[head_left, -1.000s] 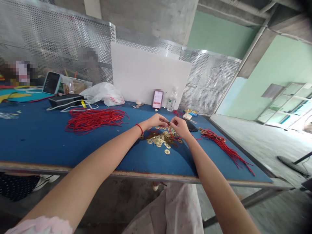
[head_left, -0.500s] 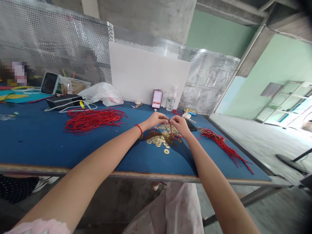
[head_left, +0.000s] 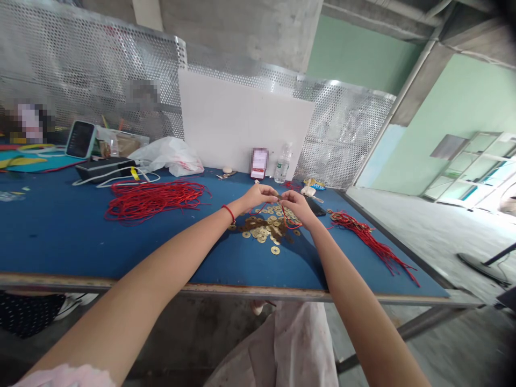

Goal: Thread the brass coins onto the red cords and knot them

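Note:
My left hand (head_left: 260, 198), with a red cord bracelet at the wrist, is closed in a pinch on a small brass coin (head_left: 279, 197). Close beside it, my right hand (head_left: 297, 205) pinches a red cord (head_left: 284, 215) at that coin; the fingertips hide how cord and coin meet. The cord hangs below the fingers in a loop. Under both hands lies a loose pile of brass coins (head_left: 263, 232), round with a hole in the middle. A single coin (head_left: 275, 250) lies apart on the near side.
A bundle of red cords (head_left: 157, 200) lies left on the blue table (head_left: 72, 236); corded coins (head_left: 365, 231) lie right. Behind stand a phone (head_left: 258, 163) and a water bottle (head_left: 282, 164). A dark flat object (head_left: 315, 207) sits behind my right hand.
Both hands stay together over the coins, with only a slight shift of the fingers. The pile and the cord bundles look the same.

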A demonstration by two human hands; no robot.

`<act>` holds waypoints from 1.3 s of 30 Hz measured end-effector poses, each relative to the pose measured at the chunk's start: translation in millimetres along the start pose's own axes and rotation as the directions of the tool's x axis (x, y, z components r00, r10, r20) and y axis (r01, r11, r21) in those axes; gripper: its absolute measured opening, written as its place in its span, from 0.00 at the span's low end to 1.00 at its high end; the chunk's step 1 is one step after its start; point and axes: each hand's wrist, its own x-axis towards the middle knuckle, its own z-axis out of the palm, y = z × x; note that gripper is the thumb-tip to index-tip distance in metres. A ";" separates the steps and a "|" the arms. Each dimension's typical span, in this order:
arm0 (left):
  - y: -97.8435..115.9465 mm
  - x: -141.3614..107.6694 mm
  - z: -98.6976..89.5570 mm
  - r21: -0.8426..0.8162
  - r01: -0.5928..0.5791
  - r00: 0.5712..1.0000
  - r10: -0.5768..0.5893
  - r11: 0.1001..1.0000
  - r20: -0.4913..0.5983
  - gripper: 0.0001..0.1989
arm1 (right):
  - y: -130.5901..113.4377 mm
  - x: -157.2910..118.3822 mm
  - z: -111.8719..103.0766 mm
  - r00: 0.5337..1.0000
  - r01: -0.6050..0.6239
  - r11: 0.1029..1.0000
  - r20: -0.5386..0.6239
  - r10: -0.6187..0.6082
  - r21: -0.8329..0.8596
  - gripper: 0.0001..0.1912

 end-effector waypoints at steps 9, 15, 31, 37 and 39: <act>-4.4 0.7 -8.4 -0.016 0.001 0.999 0.000 1.000 0.041 0.11 | -10.7 -5.6 -4.1 0.988 -0.097 0.986 0.134 0.079 0.136 0.14; -7.0 0.7 -13.4 -0.102 0.035 0.999 -0.034 0.994 0.012 0.12 | -7.8 -3.0 -12.8 0.986 -0.165 0.960 0.062 0.155 0.228 0.13; -14.0 0.5 -25.1 -0.153 0.099 0.995 -0.097 0.983 0.022 0.14 | -6.5 -6.0 0.0 0.995 -0.049 0.996 0.079 0.054 -0.070 0.16; -12.9 -1.2 -23.4 -0.126 0.111 0.990 -0.098 0.986 0.102 0.12 | -2.5 -5.0 5.6 0.995 -0.049 0.998 0.085 0.053 -0.051 0.15; -13.2 -1.1 -23.2 -0.130 0.109 0.990 -0.095 0.985 0.108 0.13 | -3.8 -5.3 5.4 0.993 -0.094 0.995 0.078 0.092 0.020 0.14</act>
